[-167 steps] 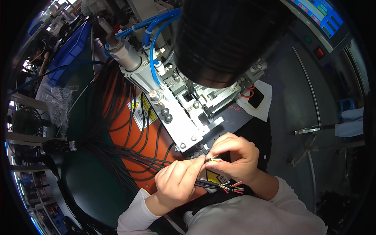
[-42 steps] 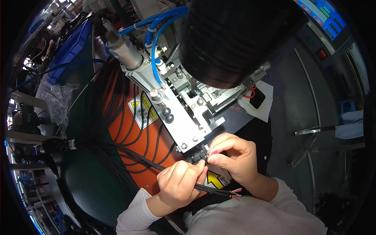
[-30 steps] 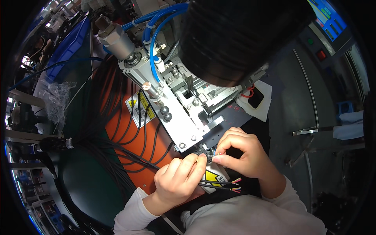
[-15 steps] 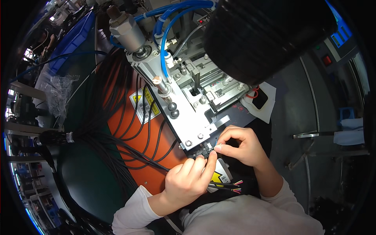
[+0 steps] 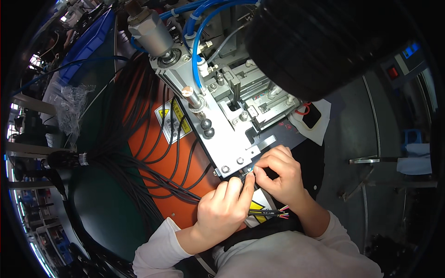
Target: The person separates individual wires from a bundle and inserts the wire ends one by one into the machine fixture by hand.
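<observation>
My left hand [image 5: 222, 209] is curled over black cables [image 5: 185, 194], its index finger reaching to the front corner of a metal press fixture [image 5: 222, 150]. Past the palm, the cables' stripped ends [image 5: 283, 214] fan out in thin coloured wires. Opposite it, my right hand [image 5: 282, 175] pinches thumb and index finger together at the same corner. A tiny pale and bluish piece [image 5: 251, 169] shows by these fingertips; its kind is too small to tell. The fingers of both hands nearly meet there.
Many black cables [image 5: 120, 125] lie bundled across the orange plate [image 5: 148, 146] at the left. Blue air hoses [image 5: 197, 51] curve over the fixture. A large black cylinder [image 5: 315, 46] hangs above at the right. A phone-like dark object [image 5: 312, 116] lies on white paper.
The right hand has shifted slightly up and left, its fingertips still at the fixture's corner. The stripped cable ends have moved up a little. The whole view has shifted slightly.
</observation>
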